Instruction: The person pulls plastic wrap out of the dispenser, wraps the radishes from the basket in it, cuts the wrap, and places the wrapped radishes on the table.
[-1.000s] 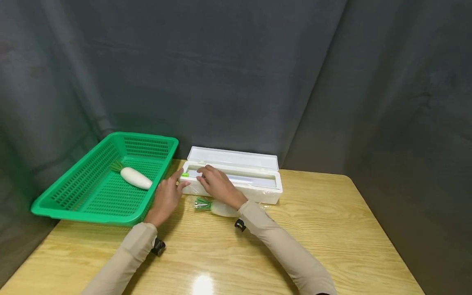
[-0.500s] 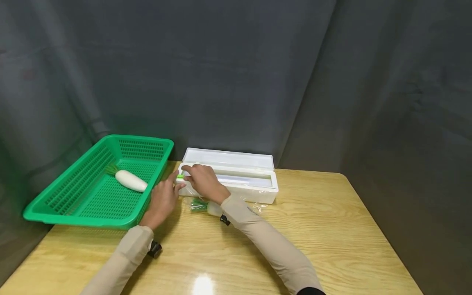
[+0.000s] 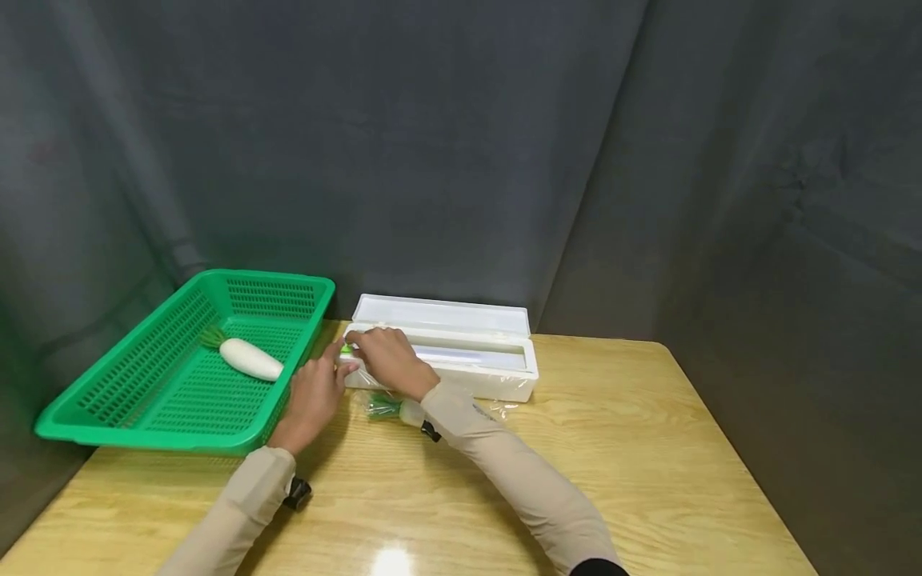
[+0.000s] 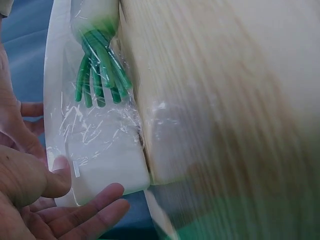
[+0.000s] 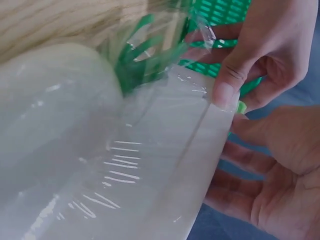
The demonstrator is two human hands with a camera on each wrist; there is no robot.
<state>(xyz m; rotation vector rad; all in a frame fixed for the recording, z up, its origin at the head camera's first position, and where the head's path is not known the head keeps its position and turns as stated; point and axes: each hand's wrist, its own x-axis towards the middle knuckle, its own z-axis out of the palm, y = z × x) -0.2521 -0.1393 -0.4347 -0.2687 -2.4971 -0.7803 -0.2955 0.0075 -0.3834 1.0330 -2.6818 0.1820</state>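
A long white cling film dispenser (image 3: 497,386) stands on the table with its lid (image 3: 442,314) raised. At its left end, my left hand (image 3: 314,392) grips the corner, thumb against the front face. My right hand (image 3: 392,360) reaches over the box from the right, thumb and fingertips pinching at a small green slide cutter (image 5: 241,107). Clear film hangs over the front of the box, creased and shiny. In front lies a white radish (image 3: 412,414) with green stems (image 4: 102,65), covered by film; my right forearm hides part of it.
A green plastic basket (image 3: 144,438) stands to the left, overhanging the table's edge, with another white radish (image 3: 248,358) inside. The wooden table (image 3: 612,448) extends to the right. A dark curtain (image 3: 432,160) hangs behind.
My right hand has moved left along the box to the green slide cutter. My left hand has stayed at the box's left end. The head view has shifted slightly.
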